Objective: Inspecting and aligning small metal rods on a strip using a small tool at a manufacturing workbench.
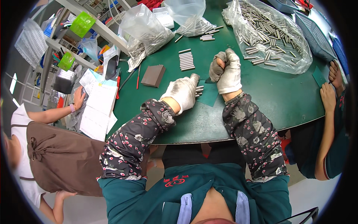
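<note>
My left hand [181, 92], in a white work glove, is closed around several short metal pins [199, 91] whose ends stick out on its right side. My right hand [228, 72], in a white glove with grey-stained fingers, is curled closed; whatever it may hold is hidden. Below and between the hands lies a small green square sheet [209, 98] on the green table [276, 97]. Just beyond my left hand a neat row of metal pins [186, 60] lies side by side. To the left of that row sits a brown rectangular block [153, 75].
A large open plastic bag [304, 61] of loose pins spreads at the far right, beside a blue-grey basket [313, 35]. Two clear bags [149, 30] [194, 24] of pins stand at the back. Papers [97, 108] and a person [56, 149] are left; another person's hands [330, 91] rest right.
</note>
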Available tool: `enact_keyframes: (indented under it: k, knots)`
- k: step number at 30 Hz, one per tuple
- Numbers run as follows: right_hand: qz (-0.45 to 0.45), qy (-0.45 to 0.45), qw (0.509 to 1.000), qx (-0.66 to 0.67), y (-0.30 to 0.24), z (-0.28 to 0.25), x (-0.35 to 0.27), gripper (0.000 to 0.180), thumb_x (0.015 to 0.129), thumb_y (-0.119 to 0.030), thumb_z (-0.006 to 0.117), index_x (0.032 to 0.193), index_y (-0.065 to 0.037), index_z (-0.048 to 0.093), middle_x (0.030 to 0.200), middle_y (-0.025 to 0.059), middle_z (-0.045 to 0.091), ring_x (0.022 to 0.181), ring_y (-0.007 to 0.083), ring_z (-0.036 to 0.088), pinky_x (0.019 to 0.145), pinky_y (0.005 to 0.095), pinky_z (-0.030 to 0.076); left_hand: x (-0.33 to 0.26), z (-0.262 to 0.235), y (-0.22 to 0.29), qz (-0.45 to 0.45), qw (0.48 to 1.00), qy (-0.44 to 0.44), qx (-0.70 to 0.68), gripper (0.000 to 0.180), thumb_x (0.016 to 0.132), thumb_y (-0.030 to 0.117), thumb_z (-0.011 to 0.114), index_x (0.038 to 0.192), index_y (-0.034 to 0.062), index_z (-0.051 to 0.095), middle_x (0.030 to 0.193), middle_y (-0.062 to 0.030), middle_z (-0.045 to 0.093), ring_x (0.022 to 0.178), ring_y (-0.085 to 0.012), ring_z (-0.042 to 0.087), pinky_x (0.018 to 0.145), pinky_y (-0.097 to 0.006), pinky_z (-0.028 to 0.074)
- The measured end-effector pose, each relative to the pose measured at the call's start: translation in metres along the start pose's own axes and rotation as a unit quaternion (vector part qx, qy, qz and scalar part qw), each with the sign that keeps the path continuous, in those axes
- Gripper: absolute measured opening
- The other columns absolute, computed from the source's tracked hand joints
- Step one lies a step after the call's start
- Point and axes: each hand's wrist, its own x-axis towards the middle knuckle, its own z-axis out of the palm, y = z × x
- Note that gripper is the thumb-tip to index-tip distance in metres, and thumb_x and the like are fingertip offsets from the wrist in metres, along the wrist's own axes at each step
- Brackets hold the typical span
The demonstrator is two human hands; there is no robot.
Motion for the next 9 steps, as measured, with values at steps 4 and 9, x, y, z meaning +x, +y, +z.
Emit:
enact_keyframes:
  k: [4,9]
  knots:
    - [-0.022,-0.013,0.999,-0.040,-0.003,0.002,-0.001,0.044,0.087,-0.041,0.035,0.054,-0.013,0.031,0.044,-0.0018,0.025,0.035,0.0106,0.024,0.034,0.0251,0.020,-0.001,0.001,-0.002,0.020,1.000,0.017,0.012,0.041,0.067,0.005,0.057,0.107,0.0045,0.046,0.087,-0.0183,0.060,0.085,-0.0339,0.058,0.073,-0.040,0.046]
    - [-0.152,-0.077,0.919,-0.355,-0.014,-0.009,-0.004,0.034,0.083,-0.036,0.052,0.094,-0.005,0.060,0.063,0.0026,0.053,0.053,0.0086,0.046,0.047,0.0241,0.038,-0.009,0.016,-0.022,0.015,0.984,0.098,-0.150,0.046,0.067,0.006,0.059,0.111,0.0080,0.047,0.092,-0.0174,0.060,0.089,-0.0302,0.058,0.078,-0.036,0.046]
